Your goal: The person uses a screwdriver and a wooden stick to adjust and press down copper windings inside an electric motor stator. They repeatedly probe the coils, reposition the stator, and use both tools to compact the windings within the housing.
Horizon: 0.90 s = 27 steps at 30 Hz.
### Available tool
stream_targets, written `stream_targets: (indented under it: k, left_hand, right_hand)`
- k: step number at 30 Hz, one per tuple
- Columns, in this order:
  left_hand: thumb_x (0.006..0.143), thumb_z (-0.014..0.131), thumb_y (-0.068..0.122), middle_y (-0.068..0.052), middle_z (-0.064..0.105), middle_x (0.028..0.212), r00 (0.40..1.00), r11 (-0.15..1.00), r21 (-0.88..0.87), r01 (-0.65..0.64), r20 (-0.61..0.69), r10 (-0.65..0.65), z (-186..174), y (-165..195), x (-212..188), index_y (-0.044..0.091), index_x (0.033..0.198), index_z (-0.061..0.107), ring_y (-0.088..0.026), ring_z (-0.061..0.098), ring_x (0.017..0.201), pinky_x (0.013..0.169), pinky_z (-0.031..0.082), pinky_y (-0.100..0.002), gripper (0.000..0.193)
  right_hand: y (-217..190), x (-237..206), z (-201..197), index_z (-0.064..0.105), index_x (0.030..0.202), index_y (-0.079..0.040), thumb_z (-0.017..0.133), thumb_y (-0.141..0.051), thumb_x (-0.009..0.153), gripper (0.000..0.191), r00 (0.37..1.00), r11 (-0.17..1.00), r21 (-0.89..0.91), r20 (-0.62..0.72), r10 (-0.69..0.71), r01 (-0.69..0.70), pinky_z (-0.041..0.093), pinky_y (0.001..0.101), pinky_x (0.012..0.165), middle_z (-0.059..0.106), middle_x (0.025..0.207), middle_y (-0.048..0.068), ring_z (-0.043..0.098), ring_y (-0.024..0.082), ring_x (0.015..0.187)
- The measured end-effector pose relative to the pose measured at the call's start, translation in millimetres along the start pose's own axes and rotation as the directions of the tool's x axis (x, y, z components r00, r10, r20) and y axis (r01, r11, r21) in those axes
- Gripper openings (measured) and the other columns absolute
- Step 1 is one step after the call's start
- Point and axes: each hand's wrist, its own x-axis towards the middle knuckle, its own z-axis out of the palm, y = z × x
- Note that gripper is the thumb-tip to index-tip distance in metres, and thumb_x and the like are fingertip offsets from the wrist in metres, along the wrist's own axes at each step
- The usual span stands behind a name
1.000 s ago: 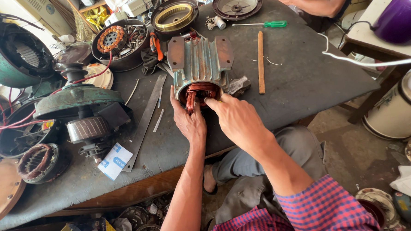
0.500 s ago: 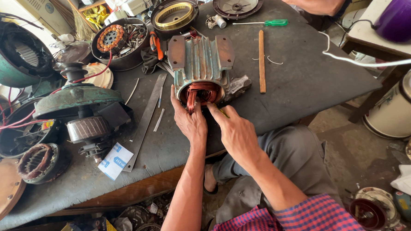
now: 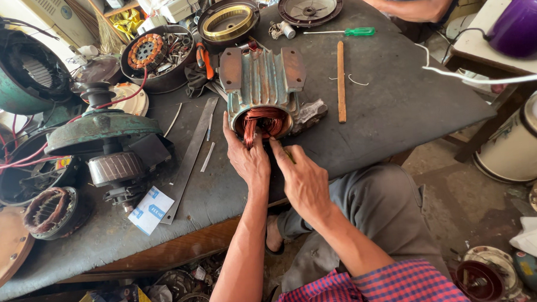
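A green finned motor stator housing [image 3: 261,85] lies on the dark workbench [image 3: 393,109], its open end with copper windings [image 3: 266,121] facing me. My left hand [image 3: 246,158] rests at that opening, fingers up against the copper coils on the left side. Just right of it, my right hand [image 3: 303,176] lies on the bench, with its fingertips reaching the lower edge of the windings. Whether either hand pinches a wire is hidden by the fingers.
A wooden stick [image 3: 340,80] and a green-handled screwdriver [image 3: 342,32] lie beyond the housing. A flat metal strip [image 3: 190,157], a green motor assembly [image 3: 102,137] and several stators crowd the left. Another person's arm [image 3: 416,5] rests at the far edge.
My right hand has slid back from the windings toward me and now sits lower on the bench. My left hand stays at the coil opening.
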Motion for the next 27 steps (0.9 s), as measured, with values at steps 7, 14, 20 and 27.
stream_targets:
  k: [7, 14, 20, 27]
  left_hand:
    - [0.089, 0.069, 0.013, -0.020, 0.075, 0.111, 1.000, 1.000, -0.001, 0.006, 0.001, -0.006, 0.1, 0.3, -0.6, 0.017, 0.157, 0.038, -0.041, 0.072, 0.101, 0.087, 0.052, -0.049, 0.075]
    - [0.088, 0.069, 0.012, -0.022, 0.074, 0.113, 1.000, 1.000, 0.005, 0.006, -0.004, -0.006, -0.2, 2.7, -0.7, 0.016, 0.156, 0.039, -0.042, 0.071, 0.103, 0.088, 0.051, -0.050, 0.075]
    - [0.089, 0.069, 0.012, -0.022, 0.074, 0.114, 1.000, 1.000, 0.005, -0.007, -0.007, 0.007, -1.3, 3.6, -0.2, 0.015, 0.156, 0.039, -0.043, 0.070, 0.104, 0.088, 0.051, -0.050, 0.073]
    - [0.092, 0.069, 0.012, -0.023, 0.074, 0.111, 1.000, 1.000, 0.008, -0.016, -0.021, 0.016, -0.3, 6.2, -1.1, 0.015, 0.157, 0.039, -0.044, 0.070, 0.102, 0.086, 0.051, -0.050, 0.072]
  right_hand:
    - [-6.3, -0.3, 1.3, 0.055, 0.147, -0.009, 0.058, 0.001, 0.090, 0.058, 0.998, 0.999, -0.024, -0.047, -0.029, 0.028, 0.056, 0.0410, 0.072, 0.063, 0.103, 0.011, 0.068, 0.029, 0.084]
    - [-6.2, 2.0, 0.6, 0.052, 0.147, -0.005, 0.062, 0.000, 0.090, 0.058, 1.000, 0.993, 0.113, -0.006, 0.020, -0.019, 0.051, 0.0448, 0.077, 0.062, 0.098, 0.013, 0.064, 0.033, 0.085]
    - [1.2, 1.3, 7.4, 0.048, 0.152, -0.005, 0.060, 0.003, 0.087, 0.067, 1.000, 0.996, 0.088, -0.006, -0.015, 0.016, 0.051, 0.0451, 0.080, 0.060, 0.093, 0.015, 0.061, 0.034, 0.082]
    - [2.0, -6.5, 12.2, 0.048, 0.153, -0.003, 0.056, 0.005, 0.090, 0.064, 0.999, 0.995, 0.089, -0.022, -0.032, 0.034, 0.049, 0.0444, 0.082, 0.058, 0.093, 0.014, 0.060, 0.033, 0.083]
